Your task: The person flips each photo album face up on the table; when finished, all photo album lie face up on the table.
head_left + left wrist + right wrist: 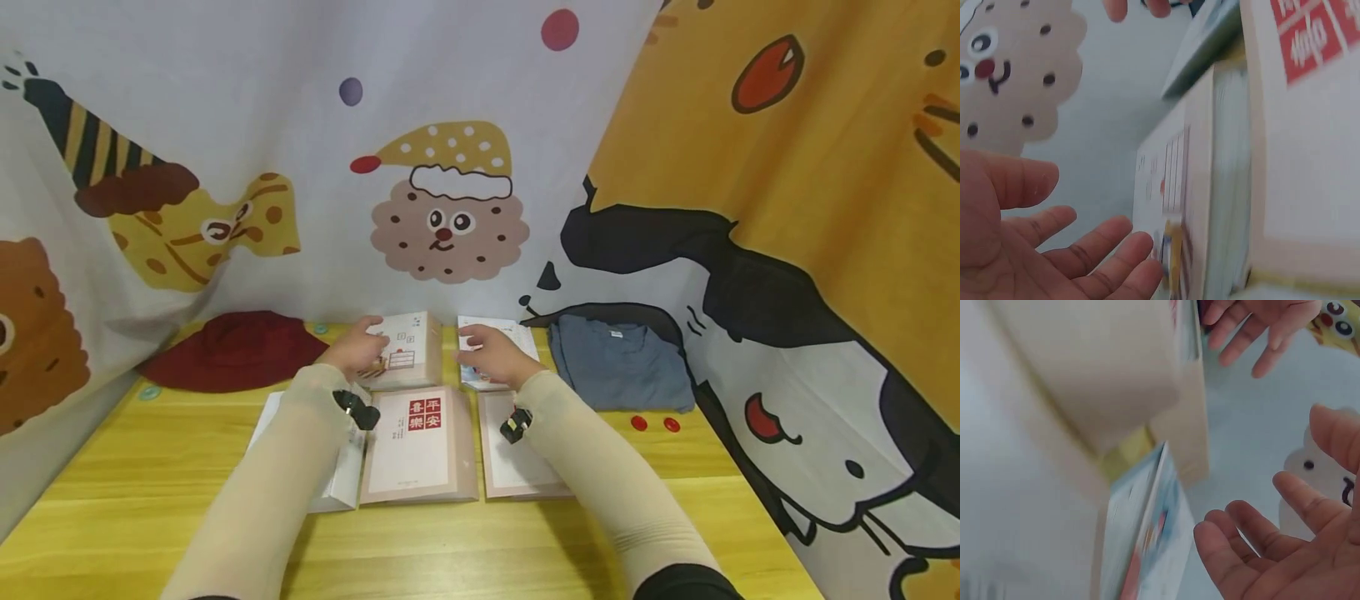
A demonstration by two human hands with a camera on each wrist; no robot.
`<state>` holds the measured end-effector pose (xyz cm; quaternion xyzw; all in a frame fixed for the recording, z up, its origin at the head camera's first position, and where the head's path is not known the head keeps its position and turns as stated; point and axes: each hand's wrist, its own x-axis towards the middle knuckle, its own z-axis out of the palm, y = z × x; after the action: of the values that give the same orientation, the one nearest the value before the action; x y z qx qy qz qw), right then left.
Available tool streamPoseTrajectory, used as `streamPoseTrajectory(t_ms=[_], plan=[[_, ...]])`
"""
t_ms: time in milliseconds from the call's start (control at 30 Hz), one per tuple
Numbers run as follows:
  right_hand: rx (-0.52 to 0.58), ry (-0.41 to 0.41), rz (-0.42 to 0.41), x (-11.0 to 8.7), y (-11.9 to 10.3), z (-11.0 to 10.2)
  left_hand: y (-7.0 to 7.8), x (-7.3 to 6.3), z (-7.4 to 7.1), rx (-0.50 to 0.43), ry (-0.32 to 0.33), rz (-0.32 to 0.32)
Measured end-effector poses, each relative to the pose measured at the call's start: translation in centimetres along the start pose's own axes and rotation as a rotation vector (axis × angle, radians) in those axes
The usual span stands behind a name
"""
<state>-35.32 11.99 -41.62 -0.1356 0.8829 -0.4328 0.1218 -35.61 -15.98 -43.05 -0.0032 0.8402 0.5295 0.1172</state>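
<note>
My left hand (356, 346) hovers at the left side of a thick book (412, 333) with a white drawn cover. Its fingers are spread, and the left wrist view shows the fingertips close to that cover; whether they touch I cannot tell. Over a thinner book (517, 333) at the back right is my right hand (495, 357), its fingers loosely extended and gripping nothing. In front lie a book with a red square of characters (416, 462), a pale pink-edged book (510, 458) partly behind my right wrist, and a white book (341, 475) partly covered by my left forearm.
A dark red cloth hat (232, 350) lies at the back left, by round green discs (150, 392). At the right sits a folded blue-grey garment (622, 362), with two red discs (639, 423) in front. A cartoon-printed curtain (300, 67) hangs behind the wooden table (420, 550).
</note>
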Motion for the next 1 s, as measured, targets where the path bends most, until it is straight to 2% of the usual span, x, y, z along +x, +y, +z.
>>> streamPoseTrajectory(t_ms=[200,300,367,467,567,800,933,1000], plan=[[0.057,-0.066,-0.041,0.9,-1.4,2.0,-1.5,-0.6,-2.4,0.044,-0.036,0.003],[0.081,-0.107,-0.033,1.5,-1.4,2.8,-2.2,-0.6,-3.2,0.012,-0.067,-0.013],[0.08,-0.126,-0.021,1.9,-1.4,3.4,-2.5,-0.7,-3.5,-0.051,-0.098,-0.041],[0.098,-0.145,0.0,2.1,-1.6,4.0,-3.0,-0.6,-3.7,-0.162,-0.133,-0.095],[0.099,-0.156,0.018,1.9,-1.8,4.5,-3.3,-0.4,-3.8,-0.215,-0.164,-0.132],[0.157,-0.171,0.067,2.0,-2.0,5.0,-2.9,-0.3,-3.7,-0.228,-0.245,-0.094],[0.186,-0.165,0.084,1.9,-2.0,5.0,-2.4,-0.3,-3.5,-0.218,-0.247,-0.124],[0.207,-0.165,0.097,1.9,-1.9,5.0,-2.1,-0.3,-3.3,-0.178,-0.235,-0.14]])
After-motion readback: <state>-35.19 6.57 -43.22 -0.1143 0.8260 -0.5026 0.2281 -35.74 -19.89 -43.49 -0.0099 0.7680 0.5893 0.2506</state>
